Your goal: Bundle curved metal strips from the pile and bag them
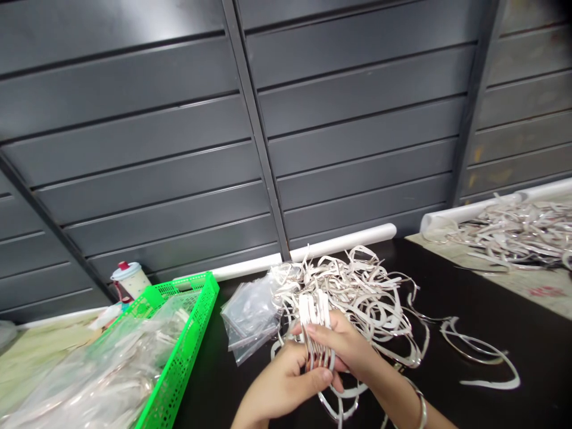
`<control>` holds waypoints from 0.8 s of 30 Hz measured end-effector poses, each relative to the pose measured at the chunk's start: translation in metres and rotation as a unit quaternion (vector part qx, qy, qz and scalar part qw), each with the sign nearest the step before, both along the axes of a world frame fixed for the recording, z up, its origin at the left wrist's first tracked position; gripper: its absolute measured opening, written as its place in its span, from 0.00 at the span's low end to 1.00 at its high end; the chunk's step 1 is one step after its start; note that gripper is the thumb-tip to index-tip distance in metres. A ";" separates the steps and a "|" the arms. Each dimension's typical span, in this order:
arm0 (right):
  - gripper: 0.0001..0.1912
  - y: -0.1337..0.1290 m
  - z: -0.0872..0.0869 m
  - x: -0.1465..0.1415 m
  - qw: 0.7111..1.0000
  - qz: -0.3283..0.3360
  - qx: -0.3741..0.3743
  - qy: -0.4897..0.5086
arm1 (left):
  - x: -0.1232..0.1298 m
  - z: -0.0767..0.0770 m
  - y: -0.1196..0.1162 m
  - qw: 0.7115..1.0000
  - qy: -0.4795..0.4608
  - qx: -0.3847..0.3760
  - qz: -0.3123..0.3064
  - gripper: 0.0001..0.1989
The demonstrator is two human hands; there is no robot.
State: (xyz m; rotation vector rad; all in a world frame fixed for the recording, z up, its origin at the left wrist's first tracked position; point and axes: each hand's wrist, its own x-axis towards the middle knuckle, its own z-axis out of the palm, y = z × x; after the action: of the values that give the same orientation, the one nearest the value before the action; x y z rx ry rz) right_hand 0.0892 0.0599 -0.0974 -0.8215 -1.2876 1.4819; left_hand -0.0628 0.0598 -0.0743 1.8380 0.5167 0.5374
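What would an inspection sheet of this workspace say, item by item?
Surface: dark tabletop, with a pale mat at right.
Job's things: bundle of white strips in hand; loose tangle of strips behind it.
Clutter: clear plastic bag; green mesh crate with plastic-wrapped contents.
Grips: left hand and right hand both pinch the bundle.
Cables: nothing seen.
Surroundings: grey panelled wall, white pipe, lidded cup.
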 end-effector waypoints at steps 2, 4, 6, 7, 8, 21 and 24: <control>0.26 -0.001 0.000 -0.001 1.000 0.003 0.008 -0.009 | -0.001 -0.003 0.000 1.000 0.011 0.004 0.016 0.19; 0.27 -0.002 0.002 -0.001 1.000 0.014 0.014 -0.021 | -0.001 -0.004 0.000 1.000 0.016 0.004 0.025 0.19; 0.28 -0.003 0.004 -0.001 0.999 0.038 0.020 -0.032 | 0.000 -0.005 0.000 1.000 0.009 0.002 0.019 0.20; 0.28 -0.003 0.004 -0.001 0.998 0.051 0.023 -0.038 | 0.000 -0.004 0.000 1.000 0.006 0.001 0.013 0.21; 0.29 -0.003 0.004 -0.001 0.997 0.060 0.024 -0.043 | 0.001 -0.004 0.000 1.000 0.004 -0.001 0.009 0.22; 0.28 -0.006 0.008 -0.002 1.000 0.022 0.009 0.000 | 0.004 0.005 -0.003 0.998 -0.032 -0.035 0.043 0.19; 0.27 -0.005 0.008 0.000 0.999 0.031 0.023 0.006 | 0.003 0.009 -0.004 0.999 -0.020 0.028 0.036 0.22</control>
State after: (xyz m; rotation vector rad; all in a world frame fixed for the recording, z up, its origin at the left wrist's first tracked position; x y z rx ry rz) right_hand 0.0889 0.0549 -0.0897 -0.7477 -1.3430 1.4988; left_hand -0.0594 0.0562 -0.0655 1.8632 0.5474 0.6408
